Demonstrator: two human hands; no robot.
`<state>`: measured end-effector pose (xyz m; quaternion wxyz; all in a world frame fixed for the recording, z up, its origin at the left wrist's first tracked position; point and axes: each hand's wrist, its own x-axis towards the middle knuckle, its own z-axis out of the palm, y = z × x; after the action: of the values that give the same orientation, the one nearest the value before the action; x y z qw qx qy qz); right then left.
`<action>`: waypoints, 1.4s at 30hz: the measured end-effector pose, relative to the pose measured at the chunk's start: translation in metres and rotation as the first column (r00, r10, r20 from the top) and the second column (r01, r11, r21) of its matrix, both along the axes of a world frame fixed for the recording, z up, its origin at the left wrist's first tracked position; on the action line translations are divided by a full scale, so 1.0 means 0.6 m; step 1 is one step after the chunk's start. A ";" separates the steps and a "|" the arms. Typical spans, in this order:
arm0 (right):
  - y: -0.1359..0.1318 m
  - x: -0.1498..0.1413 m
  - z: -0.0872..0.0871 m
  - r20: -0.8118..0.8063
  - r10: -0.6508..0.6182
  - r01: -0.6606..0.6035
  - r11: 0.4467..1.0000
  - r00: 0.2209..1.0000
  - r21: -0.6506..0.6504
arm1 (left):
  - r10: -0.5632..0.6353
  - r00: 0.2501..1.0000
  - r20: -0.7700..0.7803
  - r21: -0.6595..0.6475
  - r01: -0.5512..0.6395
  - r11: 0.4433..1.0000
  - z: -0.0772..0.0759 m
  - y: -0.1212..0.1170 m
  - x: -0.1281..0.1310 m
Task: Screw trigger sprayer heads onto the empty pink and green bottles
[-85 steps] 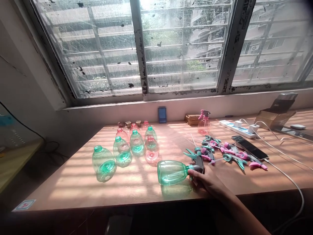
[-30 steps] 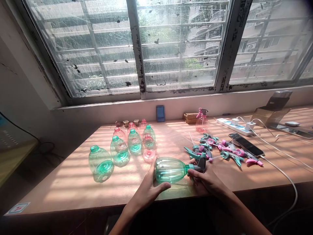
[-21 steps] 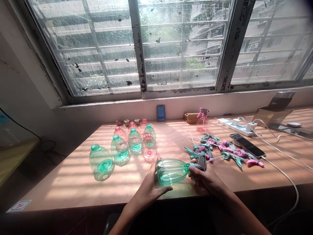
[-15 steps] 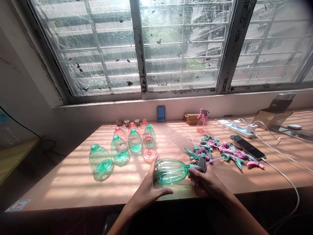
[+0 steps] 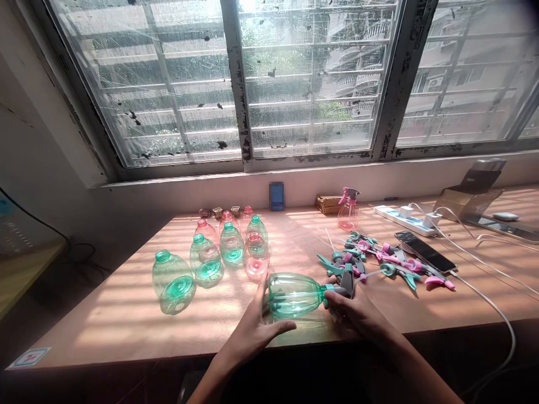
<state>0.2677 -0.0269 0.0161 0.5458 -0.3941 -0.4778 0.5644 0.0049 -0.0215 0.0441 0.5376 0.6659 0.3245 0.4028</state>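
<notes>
A clear green spray bottle (image 5: 293,295) lies sideways in my hands above the table's front edge, its base to the left. My left hand (image 5: 254,331) cups the base, with the thumb stretched along the near side and the other fingers partly hidden behind the bottle. At the neck, my right hand (image 5: 357,310) is closed round the green collar and the grey spray head (image 5: 347,282) fitted there. A dip tube shows faintly inside the bottle. Just beyond my right hand lies a heap of loose green, pink and grey spray heads (image 5: 391,255).
Several open green bottles (image 5: 173,278) and pink bottles (image 5: 256,258) stand at left. A complete pink spray bottle (image 5: 348,213) stands at the back by a brown box (image 5: 327,204). A phone (image 5: 425,251), power strip (image 5: 404,220) and white cables occupy the right.
The view has shifted very slightly. Both hands keep almost the same place and grip on the green spray bottle.
</notes>
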 end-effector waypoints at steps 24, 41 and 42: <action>-0.002 -0.004 0.014 0.026 -0.042 0.042 0.999 0.999 -0.005 | 0.093 0.991 -0.093 0.124 -0.081 0.989 -0.010 -0.006 0.002; -0.006 -0.004 0.005 0.021 -0.003 0.004 0.999 1.000 -0.047 | -0.070 0.996 0.050 -0.049 0.072 0.996 0.003 0.002 -0.004; -0.006 -0.004 0.005 0.011 0.006 -0.006 0.999 1.000 -0.033 | -0.076 0.996 0.053 -0.053 0.079 0.995 0.004 0.002 -0.004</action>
<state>0.2655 -0.0304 0.0188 0.5348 -0.4047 -0.4729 0.5715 0.0025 -0.0201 0.0467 0.5791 0.6524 0.2958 0.3893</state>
